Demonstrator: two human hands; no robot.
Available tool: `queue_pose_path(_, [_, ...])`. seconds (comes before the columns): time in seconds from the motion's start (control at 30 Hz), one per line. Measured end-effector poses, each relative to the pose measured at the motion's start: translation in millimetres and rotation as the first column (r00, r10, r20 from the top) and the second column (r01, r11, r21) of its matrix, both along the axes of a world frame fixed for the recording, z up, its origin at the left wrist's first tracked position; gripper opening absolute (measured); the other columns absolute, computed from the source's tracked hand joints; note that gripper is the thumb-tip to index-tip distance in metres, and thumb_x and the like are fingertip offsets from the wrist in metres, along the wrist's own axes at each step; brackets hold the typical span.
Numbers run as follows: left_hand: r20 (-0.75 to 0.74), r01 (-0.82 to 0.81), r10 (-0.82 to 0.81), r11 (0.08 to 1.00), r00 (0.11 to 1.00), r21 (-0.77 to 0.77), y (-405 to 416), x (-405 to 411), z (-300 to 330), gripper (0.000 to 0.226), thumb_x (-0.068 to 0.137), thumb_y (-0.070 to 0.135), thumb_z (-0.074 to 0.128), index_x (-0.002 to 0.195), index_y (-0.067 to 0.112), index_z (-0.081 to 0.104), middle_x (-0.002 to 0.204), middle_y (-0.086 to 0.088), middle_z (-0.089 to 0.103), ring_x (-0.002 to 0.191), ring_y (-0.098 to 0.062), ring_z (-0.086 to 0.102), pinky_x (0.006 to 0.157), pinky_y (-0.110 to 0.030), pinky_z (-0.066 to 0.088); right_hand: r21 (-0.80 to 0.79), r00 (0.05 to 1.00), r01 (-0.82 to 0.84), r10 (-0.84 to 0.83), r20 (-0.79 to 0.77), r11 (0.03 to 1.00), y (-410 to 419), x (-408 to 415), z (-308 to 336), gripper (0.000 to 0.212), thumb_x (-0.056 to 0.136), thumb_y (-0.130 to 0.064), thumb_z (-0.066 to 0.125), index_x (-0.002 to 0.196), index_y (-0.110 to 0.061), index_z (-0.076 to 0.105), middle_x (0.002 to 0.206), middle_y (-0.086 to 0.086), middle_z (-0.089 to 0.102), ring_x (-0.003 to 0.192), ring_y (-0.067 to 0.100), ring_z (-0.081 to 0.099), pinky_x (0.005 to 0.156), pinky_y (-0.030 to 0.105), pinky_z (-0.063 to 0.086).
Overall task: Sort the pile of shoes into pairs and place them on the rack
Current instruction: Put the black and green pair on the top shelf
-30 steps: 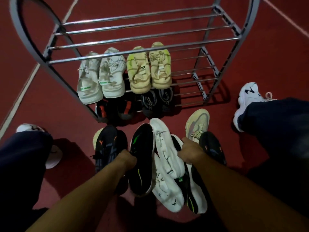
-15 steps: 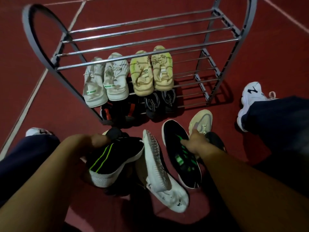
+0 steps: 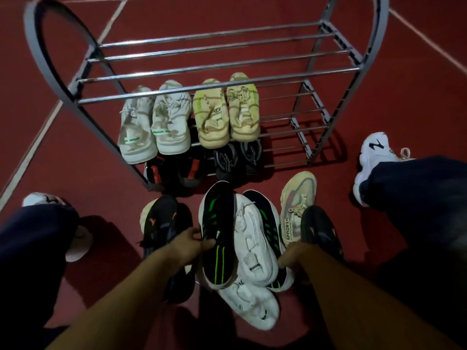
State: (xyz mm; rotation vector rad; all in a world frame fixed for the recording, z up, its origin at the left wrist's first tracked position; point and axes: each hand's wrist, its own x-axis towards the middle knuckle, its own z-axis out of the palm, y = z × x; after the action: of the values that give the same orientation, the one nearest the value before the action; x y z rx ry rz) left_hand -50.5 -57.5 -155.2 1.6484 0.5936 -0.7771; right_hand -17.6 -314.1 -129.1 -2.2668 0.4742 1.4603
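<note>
A pile of shoes lies on the red floor before the metal rack (image 3: 217, 72). My left hand (image 3: 192, 245) grips a black shoe with green stripes (image 3: 218, 233), toe toward the rack. My right hand (image 3: 290, 256) grips the matching black-and-green shoe (image 3: 262, 223) at its heel. Two white shoes (image 3: 252, 248) (image 3: 252, 306) lie between and below them. A black-and-orange shoe (image 3: 161, 223) sits left, another (image 3: 321, 231) right, and a beige shoe (image 3: 298, 198) beside it. On the rack stand a white pair (image 3: 154, 122) and a beige pair (image 3: 227, 109), with dark pairs (image 3: 235, 157) below.
My legs in dark trousers frame the pile, with my white sneakers at left (image 3: 43, 200) and right (image 3: 371, 157). The rack's top shelf and the right half of its lower shelves hold no shoes. White lines cross the red floor (image 3: 417, 59).
My left hand swung the black-and-green shoe from lying sideways at left to upright beside the white shoe. My right hand slid back to the other black-and-green shoe's heel.
</note>
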Motion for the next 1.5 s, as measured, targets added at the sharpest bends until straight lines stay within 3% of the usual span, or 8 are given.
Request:
queue_pose_path(0.1, [-0.193,0.089,-0.117,0.985,0.974,-0.144,8,-16,-19,0.105,0.064,0.005,0.088,0.146,0.035,0.028,0.12,0.0,0.068,0.117,-0.026,0.06,0.098,-0.042,0.051,0.094,0.974,0.141,-0.121,-0.192,0.986,4,-1,4,0.044,0.107,-0.01,0.022,0.147,0.009,0.021,0.152,0.022,0.03,0.14,0.033,0.033,0.111,0.027,0.028])
queue_pose_path(0.2, [-0.172,0.189,-0.198,0.98,0.965,-0.068,10,-24,-25,0.136,0.061,0.005,0.086,0.152,0.044,-0.007,0.122,0.006,0.062,0.121,-0.024,0.056,0.103,-0.04,0.048,0.103,0.984,0.119,-0.104,-0.145,0.988,4,0,7,0.032,0.094,-0.013,0.045,0.123,0.002,0.05,0.119,0.026,0.056,0.103,0.039,0.059,0.092,0.04,0.053])
queue_pose_path(0.33, [-0.076,0.003,-0.005,1.0,0.997,-0.026,7,-23,-32,0.144,0.048,0.001,0.088,0.148,0.057,0.001,0.136,-0.008,0.055,0.118,-0.031,0.058,0.097,-0.048,0.052,0.122,0.997,0.064,-0.067,0.022,0.99,12,0,20,0.019,0.084,-0.022,0.053,0.09,-0.006,0.06,0.087,0.014,0.062,0.081,0.027,0.061,0.081,0.034,0.051])
queue_pose_path(0.47, [-0.088,-0.023,0.009,0.987,0.996,-0.158,8,-13,-10,0.109,0.07,0.003,0.077,0.134,0.068,0.017,0.124,-0.023,0.061,0.072,-0.024,0.056,0.055,-0.029,0.046,0.087,0.963,0.175,-0.189,0.191,0.981,14,2,37,0.044,0.095,-0.028,0.048,0.129,-0.002,0.055,0.131,0.016,0.059,0.12,0.031,0.057,0.09,0.032,0.047])
queue_pose_path(0.67, [-0.11,-0.058,0.027,0.957,0.994,-0.284,16,-4,37,0.023,0.071,0.022,0.071,0.091,0.014,0.063,0.073,-0.006,0.057,0.05,-0.018,0.045,0.038,-0.021,0.032,-0.001,0.708,0.529,-0.441,0.551,0.848,-6,-11,56,0.061,0.075,-0.039,0.057,0.126,-0.009,0.042,0.124,0.014,0.06,0.093,0.034,0.062,0.08,0.038,0.053])
queue_pose_path(1.0, [-0.163,-0.021,-0.035,0.943,0.986,-0.331,13,-3,45,0.012,0.079,0.016,0.066,0.09,0.017,0.061,0.076,-0.001,0.047,0.066,-0.01,0.049,0.055,-0.018,0.043,0.161,0.421,0.656,-0.534,0.734,0.737,-13,-21,71,0.052,0.09,-0.03,0.048,0.13,0.002,0.039,0.135,0.024,0.046,0.114,0.043,0.053,0.081,0.04,0.039])
queue_pose_path(1.33, [0.026,0.06,-0.054,0.952,0.998,-0.3,-22,2,52,0.053,0.085,0.002,0.053,0.122,0.039,0.064,0.091,0.004,0.068,0.072,-0.01,0.061,0.059,-0.026,0.05,0.514,0.106,0.814,-0.939,0.326,0.27,-12,-11,51,0.041,0.074,-0.037,0.045,0.097,-0.006,0.058,0.103,0.018,0.062,0.096,0.042,0.062,0.088,0.055,0.052])
queue_pose_path(1.5, [0.009,0.054,-0.054,0.96,0.999,-0.274,-36,-5,55,0.048,0.084,0.006,0.056,0.116,0.04,0.067,0.109,-0.004,0.07,0.089,-0.019,0.063,0.068,-0.03,0.053,0.567,0.072,0.822,-0.997,-0.035,0.04,-10,-11,47,0.031,0.086,-0.025,0.054,0.11,-0.005,0.059,0.108,0.015,0.057,0.087,0.033,0.055,0.054,0.034,0.044])
